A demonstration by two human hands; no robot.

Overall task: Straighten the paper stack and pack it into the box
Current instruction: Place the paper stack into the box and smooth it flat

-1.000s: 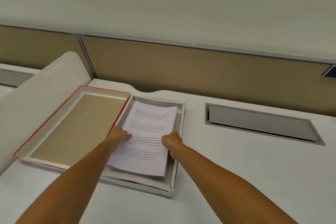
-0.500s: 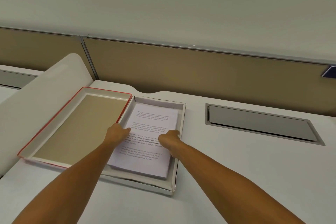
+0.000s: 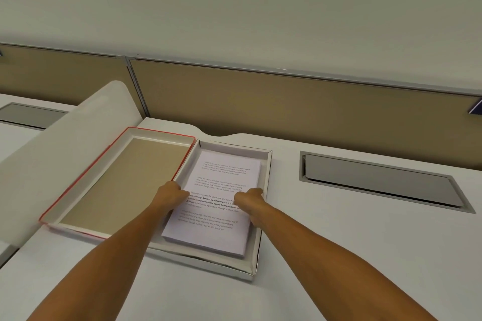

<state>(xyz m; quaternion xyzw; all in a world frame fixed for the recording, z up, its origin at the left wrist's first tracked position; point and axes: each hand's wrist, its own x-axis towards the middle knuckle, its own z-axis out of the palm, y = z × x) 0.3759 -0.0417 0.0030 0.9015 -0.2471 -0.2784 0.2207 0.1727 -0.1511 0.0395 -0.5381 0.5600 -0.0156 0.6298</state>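
A white paper stack with printed text lies flat inside a shallow white box on the desk. My left hand sits at the stack's left edge with its fingers curled on the paper. My right hand sits at the stack's right edge, fingers curled over the top sheets. Both hands press on the stack near its middle. The stack's near end lies close to the box's front wall, with a gap along the right wall.
The red-rimmed box lid lies upside down, touching the box's left side. A curved white panel rises on the left. A grey cable hatch is set into the desk at the right. A tan partition runs behind.
The stack has settled lower and flatter into the box. Both hands have shifted slightly inward and forward on the stack's sides.
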